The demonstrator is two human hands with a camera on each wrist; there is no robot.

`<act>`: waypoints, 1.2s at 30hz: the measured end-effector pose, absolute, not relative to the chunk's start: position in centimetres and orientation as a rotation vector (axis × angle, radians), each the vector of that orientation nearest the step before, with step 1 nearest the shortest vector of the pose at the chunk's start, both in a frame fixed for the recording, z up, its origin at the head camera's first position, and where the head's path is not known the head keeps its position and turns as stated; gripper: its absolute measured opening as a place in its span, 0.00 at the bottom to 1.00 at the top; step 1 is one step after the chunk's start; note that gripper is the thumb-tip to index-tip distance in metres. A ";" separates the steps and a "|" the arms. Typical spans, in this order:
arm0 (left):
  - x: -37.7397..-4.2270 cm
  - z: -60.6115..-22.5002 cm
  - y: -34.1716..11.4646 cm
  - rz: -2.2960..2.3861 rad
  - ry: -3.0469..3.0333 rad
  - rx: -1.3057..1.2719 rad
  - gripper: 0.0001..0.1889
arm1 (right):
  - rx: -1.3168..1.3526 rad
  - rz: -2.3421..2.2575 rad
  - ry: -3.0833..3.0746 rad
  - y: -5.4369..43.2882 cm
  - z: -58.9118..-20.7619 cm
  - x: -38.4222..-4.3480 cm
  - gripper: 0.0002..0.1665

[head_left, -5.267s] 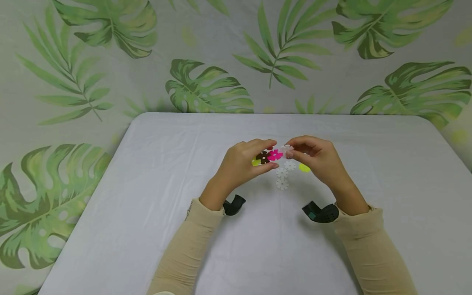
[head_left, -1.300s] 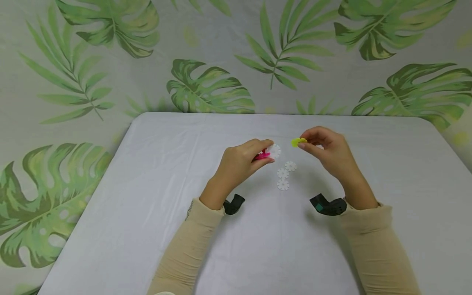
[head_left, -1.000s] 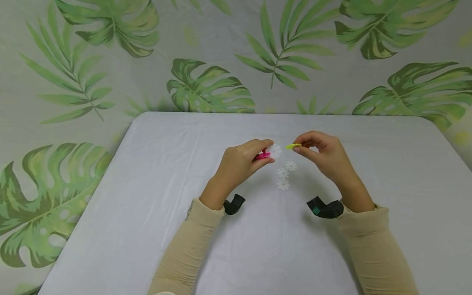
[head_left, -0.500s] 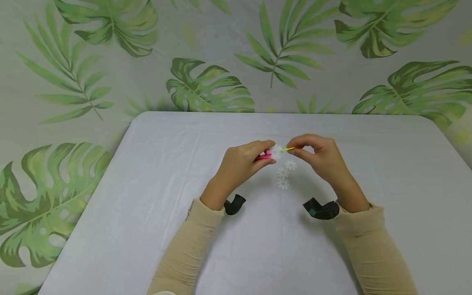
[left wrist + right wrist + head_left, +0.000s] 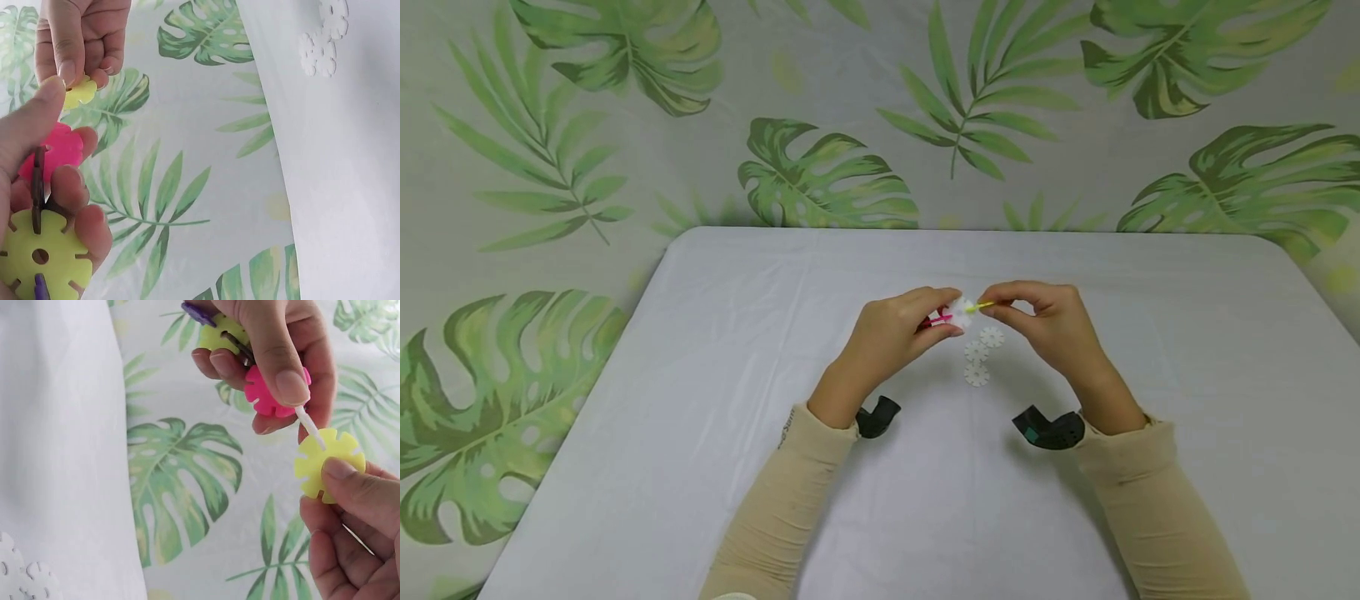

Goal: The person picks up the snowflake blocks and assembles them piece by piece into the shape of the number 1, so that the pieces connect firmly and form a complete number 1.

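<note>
My left hand [image 5: 891, 329] holds a chain of notched plastic discs above the table. In the right wrist view the chain runs from a purple disc [image 5: 199, 312] through a yellow-green and a brown one to a pink disc [image 5: 264, 394], with a white disc [image 5: 307, 424] at the end, seen edge-on. The left thumb lies over the pink disc. My right hand [image 5: 1048, 325] pinches a loose yellow disc [image 5: 326, 464] between thumb and fingers. Its slotted edge meets the white disc's edge, the two standing crosswise.
Several white notched discs [image 5: 976, 353] lie close together on the white-covered table [image 5: 917, 500], just below the hands in the head view. Behind the table hangs a leaf-patterned cloth [image 5: 820, 175]. A black camera mount [image 5: 1048, 429] sits at each wrist.
Earlier the right hand was at the white disc while the yellow one lay on the table. Since then it has lifted the yellow disc and brought it left, turned edge-on, to the white disc.
</note>
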State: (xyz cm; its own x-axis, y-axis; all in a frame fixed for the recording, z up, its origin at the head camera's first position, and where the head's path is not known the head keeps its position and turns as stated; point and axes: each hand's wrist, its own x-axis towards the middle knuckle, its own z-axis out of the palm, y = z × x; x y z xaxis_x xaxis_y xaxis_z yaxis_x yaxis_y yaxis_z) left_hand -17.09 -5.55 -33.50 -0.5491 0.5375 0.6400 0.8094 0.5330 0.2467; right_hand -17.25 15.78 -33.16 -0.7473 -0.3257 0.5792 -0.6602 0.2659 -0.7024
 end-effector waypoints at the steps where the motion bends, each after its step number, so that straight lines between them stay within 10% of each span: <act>1: -17.1 -33.5 -5.6 -0.735 -2.283 -1.096 0.21 | 0.901 1.489 -2.228 15.8 -33.1 -17.2 0.10; 36: -16.8 -33.2 -5.2 -0.777 -2.323 -1.152 0.22 | 0.791 1.867 -2.323 15.1 -33.2 -16.7 0.12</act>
State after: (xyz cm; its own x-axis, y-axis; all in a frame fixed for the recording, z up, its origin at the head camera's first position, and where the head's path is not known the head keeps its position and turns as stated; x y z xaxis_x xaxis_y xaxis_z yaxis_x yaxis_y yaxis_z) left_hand -16.83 -5.24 -33.20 -0.5617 0.5753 0.5945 0.8172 0.4977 0.2906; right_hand -16.67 15.07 -33.23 -0.8668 -0.3509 0.3543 -0.4215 0.1361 -0.8965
